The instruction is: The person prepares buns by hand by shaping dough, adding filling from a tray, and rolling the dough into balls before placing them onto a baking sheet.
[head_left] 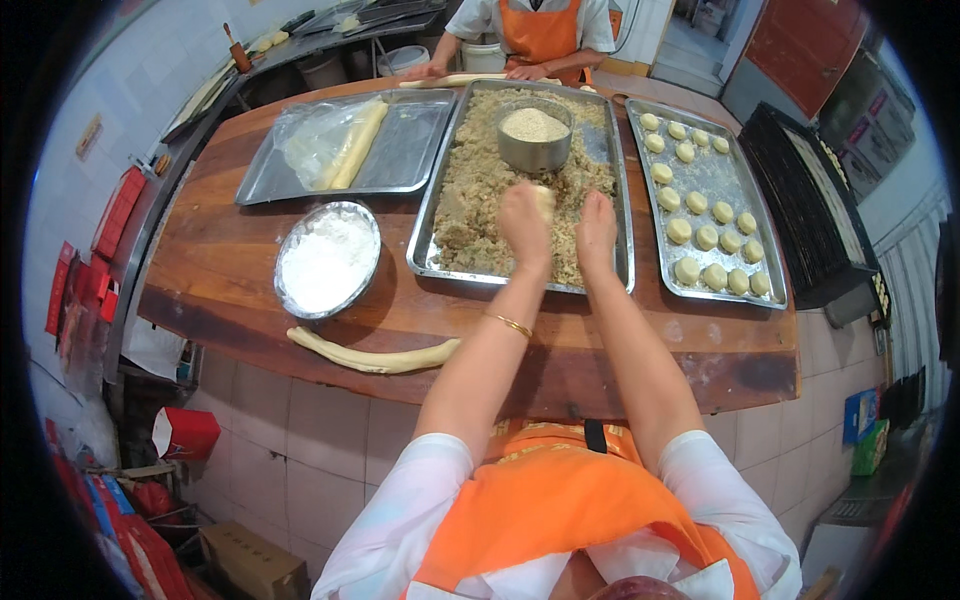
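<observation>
Left hand [524, 225] curled round pale dough lump [545, 204], mostly hidden, over filling tray [598, 145], 12 o'clock. Right hand [597, 228]: palm hidden, can't tell grip. Co-worker [540, 38] beyond, also 12 o'clock, head cut off.

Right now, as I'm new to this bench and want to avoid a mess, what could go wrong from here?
The dough rope lies near the front edge of the table, its end beside the left forearm; a brush might roll it off.

The metal container stands in the tray, just beyond the left hand and right hand; a knock could spill its pale grains.
</observation>
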`<state>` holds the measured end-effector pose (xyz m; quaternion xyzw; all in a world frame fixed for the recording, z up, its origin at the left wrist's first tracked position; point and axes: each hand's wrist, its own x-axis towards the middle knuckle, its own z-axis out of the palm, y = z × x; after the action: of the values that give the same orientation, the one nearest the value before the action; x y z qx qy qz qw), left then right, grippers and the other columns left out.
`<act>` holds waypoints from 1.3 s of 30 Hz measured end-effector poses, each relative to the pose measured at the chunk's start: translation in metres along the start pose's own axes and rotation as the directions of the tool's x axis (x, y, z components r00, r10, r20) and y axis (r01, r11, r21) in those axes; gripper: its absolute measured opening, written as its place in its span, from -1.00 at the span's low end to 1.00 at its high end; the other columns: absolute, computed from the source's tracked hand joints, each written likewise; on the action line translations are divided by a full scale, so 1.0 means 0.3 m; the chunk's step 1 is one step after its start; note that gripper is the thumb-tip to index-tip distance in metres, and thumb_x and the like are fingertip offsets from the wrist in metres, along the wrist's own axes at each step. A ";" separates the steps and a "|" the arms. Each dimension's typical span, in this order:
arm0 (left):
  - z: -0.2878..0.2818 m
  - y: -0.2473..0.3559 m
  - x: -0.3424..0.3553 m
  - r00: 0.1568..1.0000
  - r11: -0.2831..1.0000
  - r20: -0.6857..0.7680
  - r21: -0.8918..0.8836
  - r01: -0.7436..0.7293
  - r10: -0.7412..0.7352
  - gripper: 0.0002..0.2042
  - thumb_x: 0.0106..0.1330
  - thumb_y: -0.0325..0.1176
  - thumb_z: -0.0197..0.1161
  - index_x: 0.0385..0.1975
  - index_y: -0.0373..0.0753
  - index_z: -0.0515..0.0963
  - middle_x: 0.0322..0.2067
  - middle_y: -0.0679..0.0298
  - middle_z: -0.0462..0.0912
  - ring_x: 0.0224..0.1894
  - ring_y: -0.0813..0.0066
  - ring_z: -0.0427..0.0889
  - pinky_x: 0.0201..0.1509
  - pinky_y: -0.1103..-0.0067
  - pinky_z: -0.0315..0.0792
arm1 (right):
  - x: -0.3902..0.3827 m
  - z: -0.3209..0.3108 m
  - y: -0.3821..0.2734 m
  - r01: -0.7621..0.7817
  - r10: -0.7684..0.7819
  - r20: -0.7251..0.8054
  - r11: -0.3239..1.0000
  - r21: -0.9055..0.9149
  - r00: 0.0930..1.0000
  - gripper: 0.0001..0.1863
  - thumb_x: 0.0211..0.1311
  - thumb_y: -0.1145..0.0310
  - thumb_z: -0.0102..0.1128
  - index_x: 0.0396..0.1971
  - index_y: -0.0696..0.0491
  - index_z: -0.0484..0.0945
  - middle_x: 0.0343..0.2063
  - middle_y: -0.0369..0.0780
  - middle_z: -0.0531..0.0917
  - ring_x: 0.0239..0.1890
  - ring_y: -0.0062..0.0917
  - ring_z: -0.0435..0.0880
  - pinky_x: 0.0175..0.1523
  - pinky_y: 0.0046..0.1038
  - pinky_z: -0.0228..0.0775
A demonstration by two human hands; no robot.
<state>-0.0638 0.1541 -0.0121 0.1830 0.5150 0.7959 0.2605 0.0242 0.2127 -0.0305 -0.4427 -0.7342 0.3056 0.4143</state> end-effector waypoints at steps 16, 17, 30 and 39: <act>-0.144 0.018 -0.178 0.912 0.833 0.258 -0.384 0.399 -0.318 -0.79 0.52 -0.07 0.10 -0.16 -0.07 0.47 -0.36 0.41 0.56 -0.46 0.67 0.54 -0.65 0.70 0.28 | -0.211 -0.099 -0.193 -0.402 -0.017 0.662 0.782 0.475 0.749 -0.42 0.29 0.40 0.09 0.34 -0.07 0.34 0.03 -0.34 0.51 -0.16 -0.67 0.48 -0.17 -0.60 0.41; -0.152 0.034 -0.188 0.906 0.831 0.271 -0.375 0.411 -0.325 -0.79 0.53 -0.09 0.09 -0.15 -0.08 0.48 -0.37 0.41 0.54 -0.48 0.67 0.52 -0.65 0.69 0.29 | -0.215 -0.112 -0.194 -0.407 -0.032 0.678 0.778 0.478 0.734 -0.42 0.27 0.36 0.12 0.33 -0.07 0.34 0.05 -0.32 0.50 -0.08 -0.61 0.50 -0.07 -0.52 0.45; -0.199 0.099 -0.362 0.775 0.676 0.545 -0.442 0.590 -0.320 -0.55 0.65 -0.02 -0.25 0.33 -0.13 0.27 0.22 0.28 0.45 0.26 0.41 0.49 0.31 0.42 0.46 | -0.220 -0.231 -0.225 0.567 -0.632 0.410 0.774 0.283 0.658 -0.44 0.19 0.16 0.37 0.13 0.08 0.47 0.05 -0.14 0.67 0.23 -0.20 0.55 0.46 -0.13 0.13; -0.217 0.141 -0.410 0.764 0.787 0.595 -0.334 0.519 -0.251 -0.54 0.60 0.04 -0.09 0.29 -0.13 0.30 0.09 0.36 0.50 0.10 0.56 0.54 0.12 0.55 0.50 | -0.257 -0.238 -0.244 0.551 -0.626 0.245 0.774 0.313 0.740 -0.51 0.37 0.20 0.10 0.21 0.14 0.47 -0.01 -0.13 0.72 0.07 -0.27 0.67 0.43 -0.13 0.17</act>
<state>-0.0119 0.0186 -0.0023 0.2069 0.2377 0.7438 0.5894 0.0783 0.1180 0.0368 -0.0791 -0.8573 0.3078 0.4050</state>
